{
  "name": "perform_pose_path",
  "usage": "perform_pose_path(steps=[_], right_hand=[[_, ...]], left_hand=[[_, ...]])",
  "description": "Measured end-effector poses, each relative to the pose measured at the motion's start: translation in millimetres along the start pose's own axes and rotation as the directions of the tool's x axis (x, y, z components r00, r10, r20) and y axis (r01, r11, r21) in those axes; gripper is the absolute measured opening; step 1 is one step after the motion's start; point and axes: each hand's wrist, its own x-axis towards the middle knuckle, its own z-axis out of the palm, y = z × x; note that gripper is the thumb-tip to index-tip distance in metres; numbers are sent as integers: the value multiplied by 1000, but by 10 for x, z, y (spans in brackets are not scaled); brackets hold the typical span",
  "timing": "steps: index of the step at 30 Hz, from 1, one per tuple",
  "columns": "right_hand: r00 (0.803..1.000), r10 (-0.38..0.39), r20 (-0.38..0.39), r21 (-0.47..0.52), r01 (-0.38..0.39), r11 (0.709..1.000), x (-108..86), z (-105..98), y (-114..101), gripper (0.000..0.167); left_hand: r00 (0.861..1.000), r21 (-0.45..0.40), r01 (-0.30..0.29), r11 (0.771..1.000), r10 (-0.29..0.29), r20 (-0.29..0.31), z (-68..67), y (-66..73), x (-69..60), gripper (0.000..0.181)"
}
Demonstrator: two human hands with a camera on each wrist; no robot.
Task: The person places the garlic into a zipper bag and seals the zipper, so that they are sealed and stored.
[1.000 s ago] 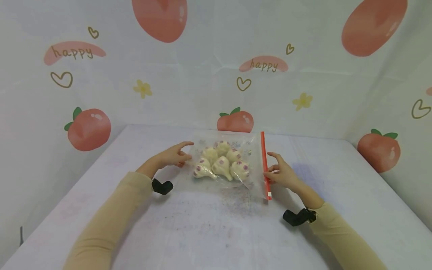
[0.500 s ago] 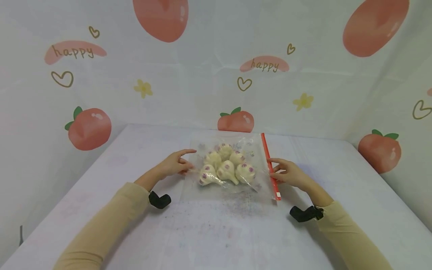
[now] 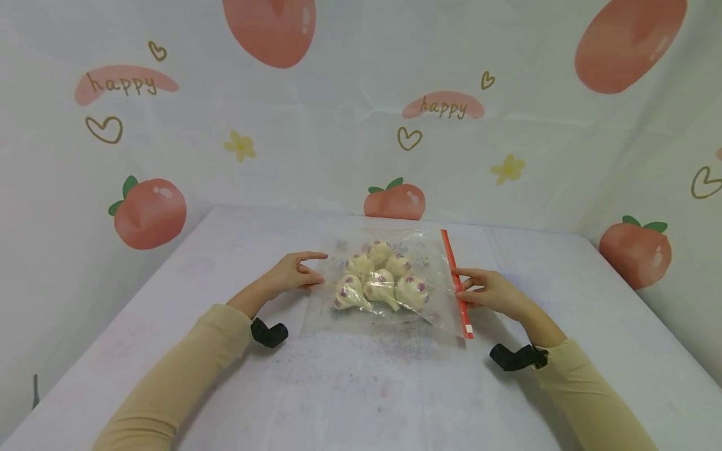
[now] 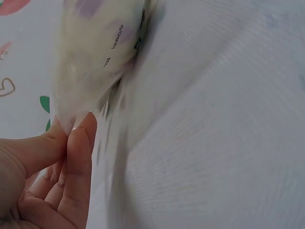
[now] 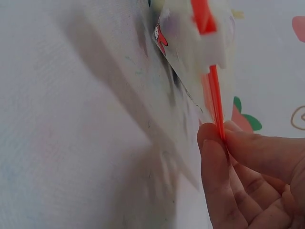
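A clear zip bag [image 3: 333, 318] holding several garlic bulbs [image 3: 380, 287] lies flat in the middle of the head view. Its red zip strip [image 3: 453, 269] runs along the right side, with a white slider [image 3: 469, 329] at the near end. My left hand [image 3: 290, 274] pinches the bag's left edge; the left wrist view shows thumb and finger [image 4: 78, 162] meeting on the plastic. On the opposite side, my right hand [image 3: 493, 293] pinches the red strip between thumb and fingers [image 5: 215, 167]. In the right wrist view, the strip's edge stands upright, and the bag casts a shadow beneath.
A white table [image 3: 338, 401] with faint coloured smudges lies under the bag. Behind it hangs a white backdrop [image 3: 333, 156] printed with fruit, hearts and flowers. Black wrist mounts [image 3: 269, 333] sit below both hands.
The bag with its garlic bulbs has shifted right and slightly nearer. Both hands keep their pinch on its edges; the right hand has moved right and a little closer along with it.
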Motion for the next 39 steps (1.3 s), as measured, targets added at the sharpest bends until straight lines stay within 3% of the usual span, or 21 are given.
perform_pose_path(steps=[17, 23, 28, 39], right_hand=[[999, 27, 19, 44, -27, 999, -13, -29, -8, 65], [999, 38, 31, 18, -39, 999, -19, -38, -12, 65], [999, 5, 53, 9, -5, 1000, -5, -40, -15, 64], [997, -26, 68, -65, 30, 997, 6, -73, -50, 60]], left_hand=[[1000, -17, -23, 1000, 23, 10, 12, 2, -5, 57], [1000, -27, -16, 1000, 16, 13, 42, 5, -9, 58], [1000, -21, -12, 1000, 12, 8, 49, 0, -13, 58], [998, 46, -25, 999, 23, 61, 12, 5, -21, 53]])
